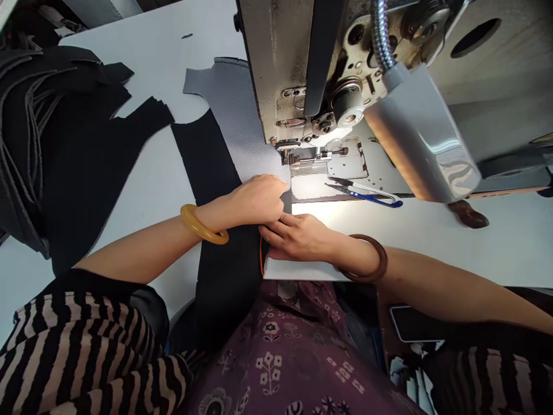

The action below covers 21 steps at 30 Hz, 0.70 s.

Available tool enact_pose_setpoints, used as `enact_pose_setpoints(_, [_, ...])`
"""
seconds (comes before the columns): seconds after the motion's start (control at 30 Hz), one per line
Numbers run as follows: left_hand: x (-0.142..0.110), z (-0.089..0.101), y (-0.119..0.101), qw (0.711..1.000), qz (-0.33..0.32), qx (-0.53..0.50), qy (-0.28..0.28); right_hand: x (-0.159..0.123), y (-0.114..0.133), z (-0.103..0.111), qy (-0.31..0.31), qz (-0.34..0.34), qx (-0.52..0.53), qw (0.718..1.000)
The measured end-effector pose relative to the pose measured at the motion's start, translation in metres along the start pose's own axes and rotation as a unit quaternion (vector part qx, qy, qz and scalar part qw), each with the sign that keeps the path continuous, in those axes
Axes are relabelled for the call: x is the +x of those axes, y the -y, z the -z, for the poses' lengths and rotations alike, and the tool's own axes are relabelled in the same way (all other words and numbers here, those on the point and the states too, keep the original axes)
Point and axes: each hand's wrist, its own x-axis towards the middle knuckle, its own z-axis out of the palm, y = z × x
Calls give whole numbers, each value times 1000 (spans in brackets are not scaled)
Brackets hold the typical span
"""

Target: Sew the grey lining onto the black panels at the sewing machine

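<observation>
- With left hand (261, 199), curled over black fabric (207, 155); fingertips hidden, cannot tell if gripping.
- With right hand (300, 237), fingers bent close together beside left; cannot tell if pinching.
- Noted black fabric alongside grey mesh fabric (231, 106) near sewing machine (276, 75), draped off white table (151, 184).

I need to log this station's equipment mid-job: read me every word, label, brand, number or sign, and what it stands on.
No text can be read in this view.
Sewing machine: no legible lettering; any marks on its knob are too small.
Thread snips, black fabric, grey fabric: none legible.
Phone: dark screen.
</observation>
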Motion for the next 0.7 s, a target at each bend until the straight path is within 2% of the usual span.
enact_pose_setpoints(0.13, [-5,-13,4,998,-12,-4,-60,2,-5,-1,-1,-11,-5,1000])
enact_pose_setpoints(0.33, [-11,-43,15,970,-60,71,-225,0,4,2,-105,67,-18,992])
enact_pose_setpoints(0.53, [-6,-63,29,904,-168,149,-364,1,3,-1,-70,31,-18,997])
enact_pose_setpoints(0.7, [3,-64,38,879,-202,164,-400,4,-4,-3,-64,6,-17,998])
